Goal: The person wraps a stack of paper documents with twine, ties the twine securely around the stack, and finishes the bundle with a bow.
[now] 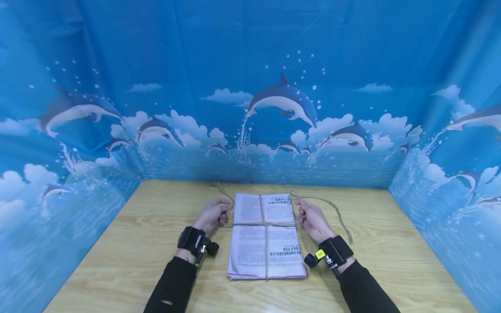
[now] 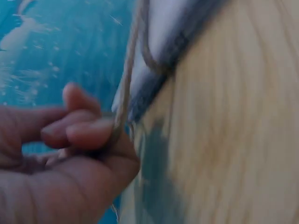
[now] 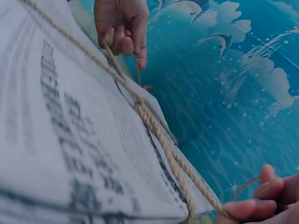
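Observation:
A stack of folded newspapers [image 1: 246, 254] lies on the table, with brown twine [image 1: 267, 256] crossing over its top lengthwise and crosswise. At the stack's left edge, my left hand [image 1: 211, 216] pinches one length of the twine between curled fingers; the left wrist view shows this twine [image 2: 125, 88] running taut up from the fingertips. My right hand [image 1: 314, 221] grips another length beside the right edge. In the right wrist view, the strands [image 3: 161, 135] meet and twist over the print, and both hands hold twine on opposite sides.
From the right hand a loose tail of twine [image 1: 337, 211] curves over the wooden table [image 1: 387, 243]. A blue curtain [image 1: 219, 52] printed with dolphins encloses the back and both sides. Each wrist wears a black strap with a small camera.

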A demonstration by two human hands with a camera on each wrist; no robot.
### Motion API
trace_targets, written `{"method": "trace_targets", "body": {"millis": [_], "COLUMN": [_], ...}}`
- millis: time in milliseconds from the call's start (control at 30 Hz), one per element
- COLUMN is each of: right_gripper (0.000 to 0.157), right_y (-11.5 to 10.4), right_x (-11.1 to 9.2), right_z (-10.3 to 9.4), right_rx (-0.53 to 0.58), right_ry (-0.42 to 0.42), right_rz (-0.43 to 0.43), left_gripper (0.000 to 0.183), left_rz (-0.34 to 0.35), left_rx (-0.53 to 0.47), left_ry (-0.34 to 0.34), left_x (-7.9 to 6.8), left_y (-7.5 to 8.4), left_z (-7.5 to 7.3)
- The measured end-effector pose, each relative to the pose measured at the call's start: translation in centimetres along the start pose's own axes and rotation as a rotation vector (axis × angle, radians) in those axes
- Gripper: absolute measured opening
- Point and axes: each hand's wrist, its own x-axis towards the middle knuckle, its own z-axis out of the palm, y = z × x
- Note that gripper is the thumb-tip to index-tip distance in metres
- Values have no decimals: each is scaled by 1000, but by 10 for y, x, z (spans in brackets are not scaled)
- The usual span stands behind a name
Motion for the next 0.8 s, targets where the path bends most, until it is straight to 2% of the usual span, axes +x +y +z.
{"method": "trace_targets", "body": {"millis": [200,300,400,533,633,800], "right_gripper": [34,38,36,34,34,35], "right_y": [-2,-9,-18,-31,-38,-43], "right_x": [8,11,13,14,13,6], "right_z": [-3,1,8,18,24,33], "right_rx": [-206,-378,-579,-825,-897,-912], "right_ry": [27,2,-47,-162,-221,-262], "right_rz": [-35,-61,-93,-144,-157,-168], "left_gripper": [27,23,20,18,17,15], "left_rz": [-31,-25,-18,9,34,64], "left_rx": [162,234,292,312,304,288], "left_ry": [-18,-26,-23,6,43,139], "left_x": [2,2,1,0,0,-1], "left_y": [-4,-4,-5,-4,-3,2], "left_z": [-1,1,4,7,7,7]}}
